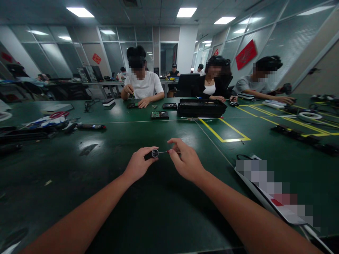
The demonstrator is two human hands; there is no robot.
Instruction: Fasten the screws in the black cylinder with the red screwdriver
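Green bench [148,218], both bare forearms [91,215] angling in from near left and near right, almost meeting mid-scene. Left hand [140,162] has a black cylinder [155,153] with a round pale end pinched in its grip; right hand [188,159] grasps a slim red-and-metal tool [162,152], index finger raised, shaft pointing left at that end.

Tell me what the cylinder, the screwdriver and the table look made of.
Cylinder: probably plastic; its side is dark and plain, its round end pale. Too small to be sure.
Screwdriver: thin, pale, smooth shaft, likely metal; red part perhaps plastic.
Table: green, smooth, semi-gloss top, possibly vinyl or rubber sheeting, judging by its even colour and soft glare.
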